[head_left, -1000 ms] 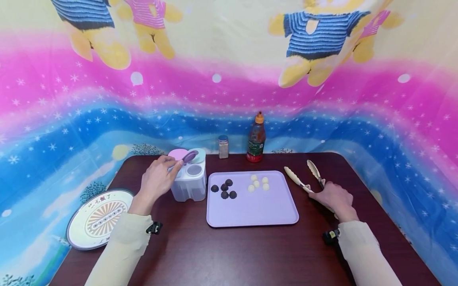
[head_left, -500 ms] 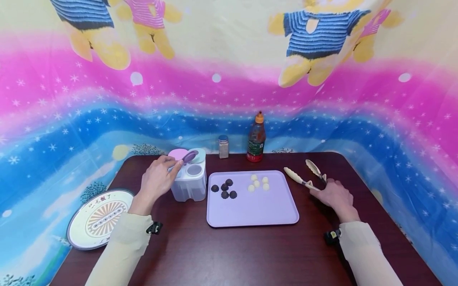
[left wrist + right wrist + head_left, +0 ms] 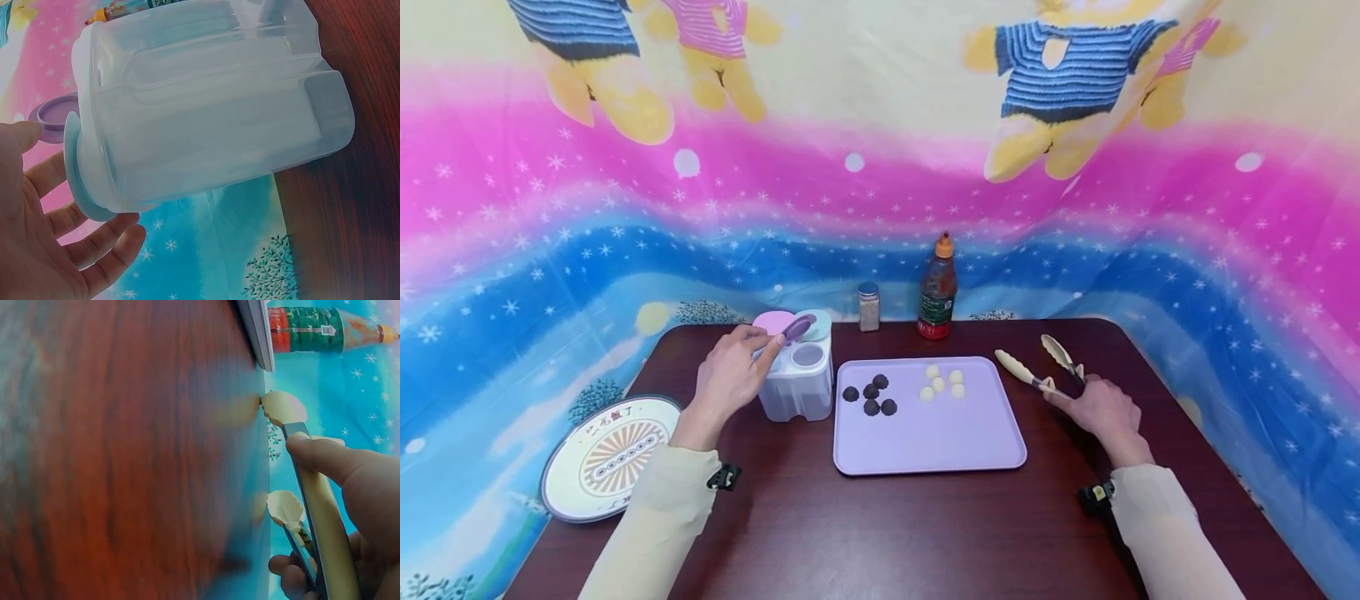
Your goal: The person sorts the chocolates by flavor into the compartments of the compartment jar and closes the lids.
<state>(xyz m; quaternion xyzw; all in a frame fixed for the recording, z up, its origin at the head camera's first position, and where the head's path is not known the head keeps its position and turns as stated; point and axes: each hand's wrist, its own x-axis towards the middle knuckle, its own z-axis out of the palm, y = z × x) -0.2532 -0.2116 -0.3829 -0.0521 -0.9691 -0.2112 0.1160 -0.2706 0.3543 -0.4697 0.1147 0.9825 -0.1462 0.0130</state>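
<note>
My left hand (image 3: 730, 375) is at the clear container (image 3: 796, 396) with several round, coloured lids. Its thumb and a finger pinch the raised purple lid (image 3: 797, 328), beside a round opening in the white top. In the left wrist view the thumb meets the purple lid (image 3: 57, 116), and other fingers lie by a light blue lid (image 3: 87, 181). On the right side my right hand (image 3: 1103, 412) grips a pair of tongs (image 3: 1024, 370) with cream scalloped tips. The right wrist view shows the thumb on one tong arm (image 3: 325, 531) and fingers around the other. The tong tips are spread apart.
A lilac tray (image 3: 928, 442) bears several dark balls (image 3: 870, 392) and several white balls (image 3: 938, 385). Behind it stand a sauce bottle (image 3: 936, 300) and a small shaker (image 3: 868, 308). A patterned plate (image 3: 613, 458) lies at the table's left edge. A printed curtain surrounds the table (image 3: 880, 533).
My right hand has shifted very slightly on the tongs, and the tong tips have moved a little. My left hand and the purple lid have stayed where they were.
</note>
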